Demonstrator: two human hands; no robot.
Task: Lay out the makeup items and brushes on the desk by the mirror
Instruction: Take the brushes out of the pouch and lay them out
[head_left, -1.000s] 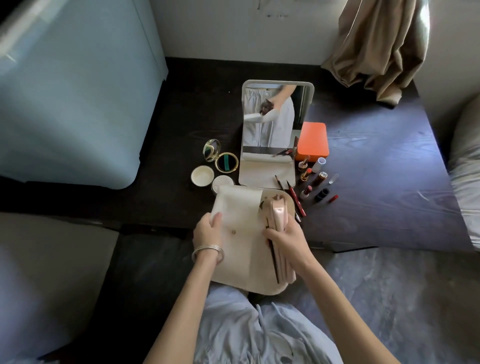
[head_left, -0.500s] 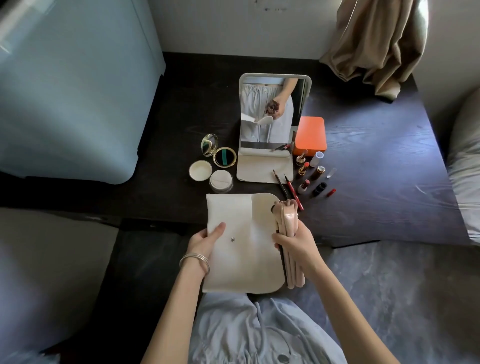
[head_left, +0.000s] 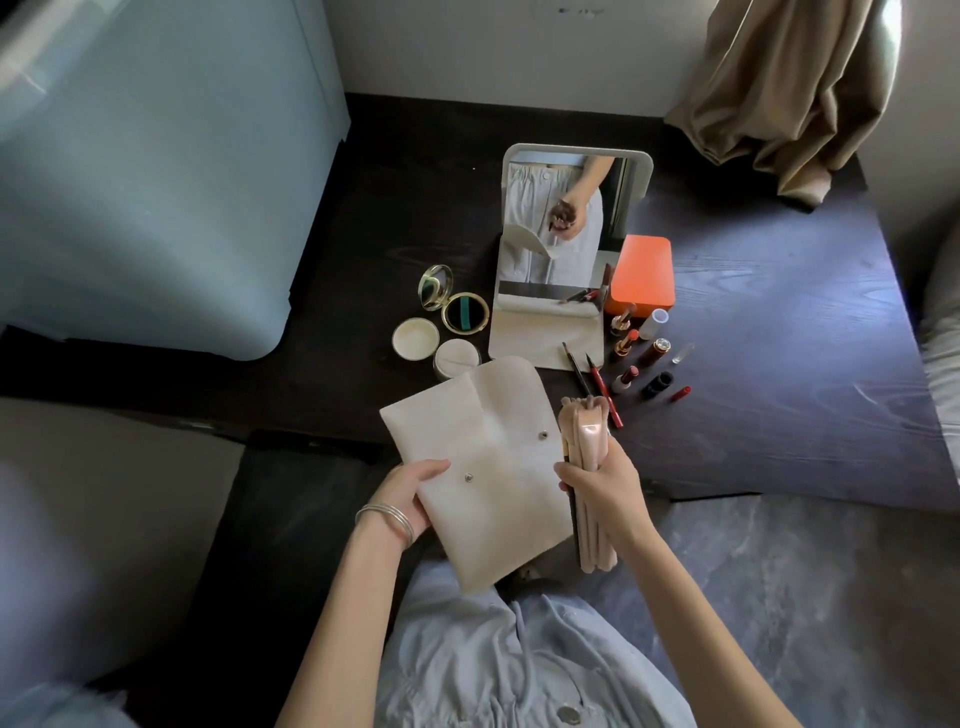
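My left hand (head_left: 413, 491) grips the left edge of a cream snap-flap pouch (head_left: 483, 462), held open and tilted over the desk's front edge. My right hand (head_left: 602, 486) is shut on a bundle of pink-handled brushes (head_left: 587, 431), just to the right of the pouch and clear of it. The standing mirror (head_left: 561, 244) is at the middle of the dark desk (head_left: 779, 364). Two thin pencils (head_left: 592, 379) lie in front of the mirror. Several lipsticks and small tubes (head_left: 644, 358) lie to its right.
An orange case (head_left: 644, 275) sits right of the mirror. An open gold compact (head_left: 457, 306) and two round white jars (head_left: 434, 345) lie to its left. A pale blue cabinet (head_left: 156, 171) stands at the left, a tan curtain (head_left: 789, 88) at the back right.
My right hand has drawn the brush bundle out of the pouch to its right. My left hand has turned the pouch counter-clockwise and pulled it back toward me.
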